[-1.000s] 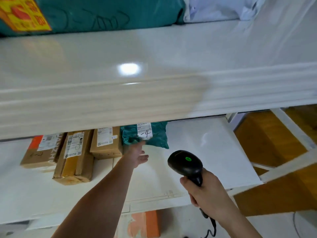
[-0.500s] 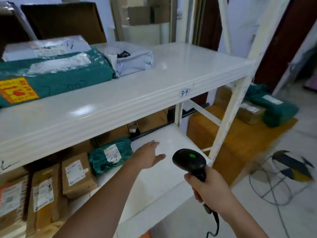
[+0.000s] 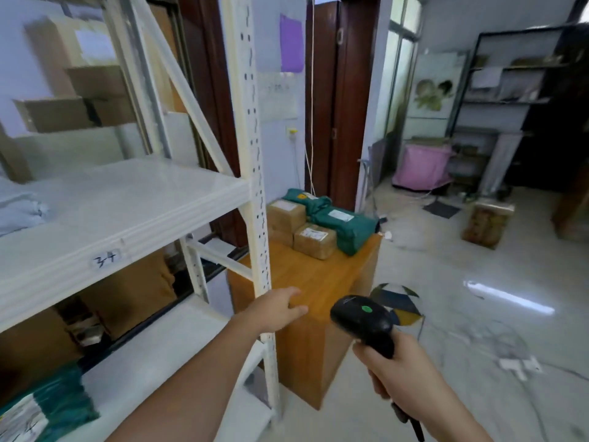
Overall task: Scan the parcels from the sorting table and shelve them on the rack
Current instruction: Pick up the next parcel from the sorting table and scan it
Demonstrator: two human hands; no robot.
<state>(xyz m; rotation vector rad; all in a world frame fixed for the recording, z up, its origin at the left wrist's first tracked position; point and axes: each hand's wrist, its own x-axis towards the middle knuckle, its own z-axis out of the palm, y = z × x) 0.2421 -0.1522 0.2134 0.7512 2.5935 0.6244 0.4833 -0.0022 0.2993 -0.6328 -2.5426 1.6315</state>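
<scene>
My right hand (image 3: 401, 371) grips a black barcode scanner (image 3: 363, 320) with a green light on top, low and right of centre. My left hand (image 3: 275, 309) is empty, fingers relaxed, stretched out beside the white rack's upright post (image 3: 255, 186) toward the wooden sorting table (image 3: 318, 282). At the table's far end lie brown box parcels (image 3: 314, 239) and green bagged parcels (image 3: 342, 223). On the rack's lower shelf at the bottom left lies a green parcel (image 3: 60, 403) with a white label. The middle shelf (image 3: 127, 205) bears a "34" tag.
Cardboard boxes (image 3: 79, 103) stand behind the rack at upper left. A round patterned stool (image 3: 401, 303) sits right of the table. Cables and a power strip (image 3: 519, 365) lie on the glossy floor. A brown box (image 3: 487, 223), a pink-covered object (image 3: 424, 167) and dark shelving (image 3: 526, 90) stand far right.
The view has swung right and up, from the rack's lower shelf to the sorting table. My left hand left the green parcel on the shelf and now reaches empty toward the table.
</scene>
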